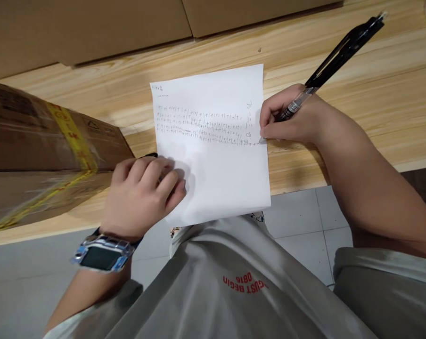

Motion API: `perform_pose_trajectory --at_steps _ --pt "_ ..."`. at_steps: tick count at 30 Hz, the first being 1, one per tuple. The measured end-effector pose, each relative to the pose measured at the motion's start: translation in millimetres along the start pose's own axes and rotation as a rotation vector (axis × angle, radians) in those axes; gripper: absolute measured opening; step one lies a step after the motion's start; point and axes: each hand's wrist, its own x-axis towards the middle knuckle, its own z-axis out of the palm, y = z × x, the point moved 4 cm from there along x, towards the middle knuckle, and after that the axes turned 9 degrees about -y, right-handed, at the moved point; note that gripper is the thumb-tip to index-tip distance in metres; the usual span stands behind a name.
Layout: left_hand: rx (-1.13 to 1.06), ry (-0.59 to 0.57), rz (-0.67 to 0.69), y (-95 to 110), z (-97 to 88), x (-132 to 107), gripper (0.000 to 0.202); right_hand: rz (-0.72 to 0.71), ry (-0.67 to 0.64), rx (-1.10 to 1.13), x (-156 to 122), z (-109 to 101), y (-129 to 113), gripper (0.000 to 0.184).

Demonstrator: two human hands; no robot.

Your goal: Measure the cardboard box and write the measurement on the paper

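Note:
A black click pen [294, 106] with a clear lower barrel is gripped in my right hand [292, 115], its fingers closed round it. The pen's tip touches the right edge of a white sheet of paper [216, 174], at the end of the lowest row of handwriting. Several rows of short pen strokes cross the sheet's upper half, with a few marks near its right side. My left hand [145, 188] rests on the sheet's left edge with fingers curled. A small dark thing [151, 155] shows just beyond its knuckles; whatever lies under the fingers is hidden.
Light wood-grain table [290, 52] lies under the paper, whose lower part hangs over the front edge. On the left stands a taped cardboard box [39, 136]. More cardboard [128, 28] lines the back. A watch [103, 254] is on my left wrist; grey floor tiles [301, 212] show below.

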Motion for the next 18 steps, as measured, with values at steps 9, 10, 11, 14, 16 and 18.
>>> perform_pose_trajectory --at_steps 9,10,11,14,16,18 --pt "-0.854 -0.061 0.385 68 -31.4 -30 0.011 0.038 -0.034 0.033 -5 1 -7 0.023" --pt "-1.043 -0.223 0.462 83 -27.5 -32 0.012 0.027 -0.023 0.045 -5 1 -7 0.023" --pt "-1.179 -0.373 0.518 97 -22.4 -35 0.014 0.020 -0.016 0.058 -5 1 -6 0.023" --pt "-1.260 -0.662 0.527 124 4.1 -44 0.017 0.004 -0.001 0.088 -6 1 -5 0.023" --pt "-1.160 -0.729 0.380 127 30.6 -53 0.007 0.000 -0.006 0.098 -6 1 -5 0.023" --pt "-1.000 -0.756 0.138 117 58.3 -64 0.022 -0.016 -0.006 0.112 -7 1 -5 0.023"
